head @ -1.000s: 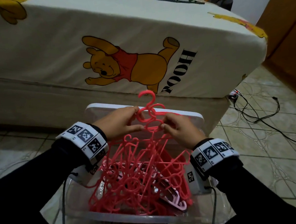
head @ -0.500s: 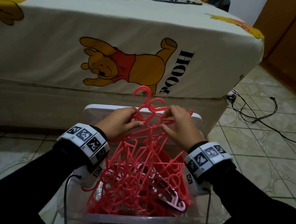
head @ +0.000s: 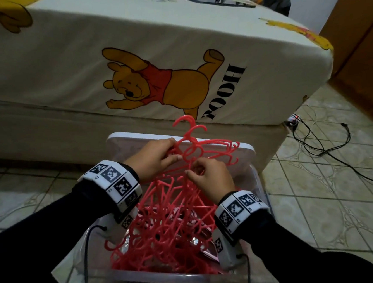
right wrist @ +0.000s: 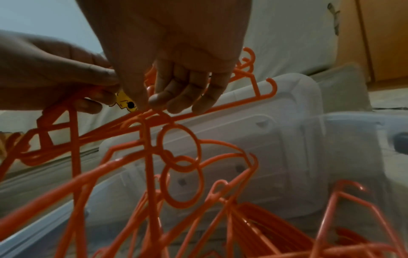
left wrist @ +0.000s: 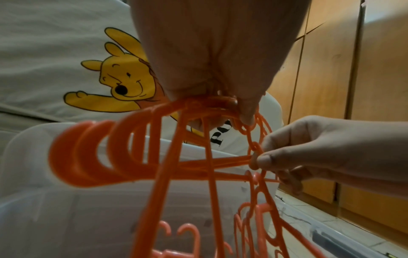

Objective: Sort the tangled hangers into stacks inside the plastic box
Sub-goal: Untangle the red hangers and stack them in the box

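Above the box (head: 167,279), at the centre of the head view, hangs a tangle of coral hangers (head: 166,230), lifted so its long axis runs near upright, from the pile inside the box up toward 12 o'clock. The topmost hooks (head: 186,124) rise clear of both hands, their open curls turned toward 9 o'clock, and a few shoulder bars (head: 213,142) run out toward 3 o'clock across the white lid (head: 245,149). The left hand (head: 153,160) comes in from 9 o'clock and grips the bunched necks just under the hooks, thumb and fingers curled round them; its wrist view shows several hooks (left wrist: 92,153) fanned out to the left. The right hand (head: 209,180) comes up from 5 o'clock and pinches a thin bar of one hanger between thumb and fingertips (left wrist: 264,159), just below the left hand's grip. The lower hangers rest loosely crossed in the box, with a pale pink one (head: 208,252) at the 4 o'clock edge of the pile. The lid leans behind the box against a bed (head: 59,62) with a cartoon bear sheet. Black cables (head: 332,147) trail over the tiled floor (head: 323,196) at 3 o'clock.
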